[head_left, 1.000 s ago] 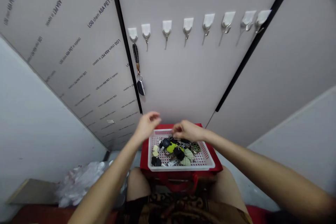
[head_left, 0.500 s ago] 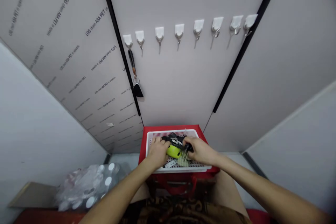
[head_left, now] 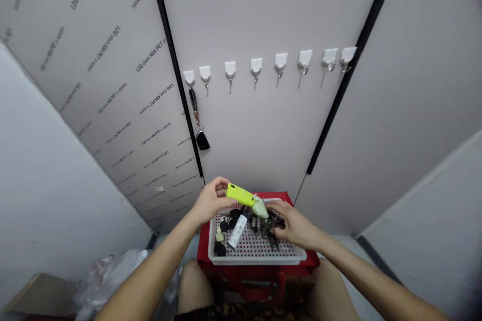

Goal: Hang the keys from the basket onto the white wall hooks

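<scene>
My left hand (head_left: 211, 201) is closed on a lime-green key fob (head_left: 240, 194), lifted just above the far left of a white perforated basket (head_left: 256, 259). A pale green tag (head_left: 259, 207) hangs from the fob's right end. My right hand (head_left: 292, 222) is closed over a dark bunch of keys (head_left: 270, 224) inside the basket. More key sets lie in the basket's left part, among them a white tag (head_left: 238, 231) and black fobs (head_left: 219, 248).
The basket rests on a red box (head_left: 203, 248) above my knees. A row of several white wall hooks (head_left: 256, 66) crosses the panel ahead. The leftmost hook (head_left: 189, 78) holds a strap with a black fob (head_left: 202, 140). Clear plastic wrap (head_left: 113, 273) lies lower left.
My left hand went down into the basket, gripped the lime-green fob, and raised it out. My right hand moved from the basket's far edge down onto the dark keys.
</scene>
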The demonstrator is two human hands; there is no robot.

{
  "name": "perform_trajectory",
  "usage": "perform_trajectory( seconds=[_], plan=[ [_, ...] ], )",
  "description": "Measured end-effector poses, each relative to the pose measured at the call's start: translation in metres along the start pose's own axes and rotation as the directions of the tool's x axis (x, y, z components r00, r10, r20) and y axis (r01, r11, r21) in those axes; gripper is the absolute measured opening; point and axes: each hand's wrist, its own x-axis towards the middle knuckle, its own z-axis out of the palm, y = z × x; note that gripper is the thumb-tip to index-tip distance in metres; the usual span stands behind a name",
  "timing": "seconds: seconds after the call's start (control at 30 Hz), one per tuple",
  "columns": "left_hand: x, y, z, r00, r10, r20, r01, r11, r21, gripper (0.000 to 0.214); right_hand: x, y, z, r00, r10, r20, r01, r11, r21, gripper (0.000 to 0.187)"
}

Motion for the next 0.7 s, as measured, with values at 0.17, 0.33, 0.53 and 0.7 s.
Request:
perform_trajectory(
  seconds=[0.17, 0.33, 0.53, 0.7],
  plan=[
    [0.006, 0.017, 0.009, 0.998, 0.033, -0.06, -0.047, 0.964, -0.26, 0.03, 0.02, -0.031, 0.007, 0.997, -0.044, -0.061, 0.064, 0.928, 0.367, 0.039],
    [0.007, 0.025, 0.002, 0.983, 0.054, -0.176, -0.124, 0.902, -0.413, 0.025, 0.026, -0.04, 0.011, 0.996, -0.047, 0.072, -0.01, 0.766, 0.642, 0.023],
    [0.003, 0.018, -0.03, 0.96, 0.039, -0.278, -0.167, 0.875, -0.454, 0.023, 0.024, -0.034, -0.024, 0.988, 0.123, 0.095, -0.155, 0.727, 0.669, 0.019],
    [0.004, 0.0, -0.027, 0.983, -0.034, -0.179, -0.063, 0.859, -0.509, 0.024, 0.04, -0.056, -0.051, 0.991, 0.114, 0.07, -0.129, 0.67, 0.731, 0.019]
  ],
)
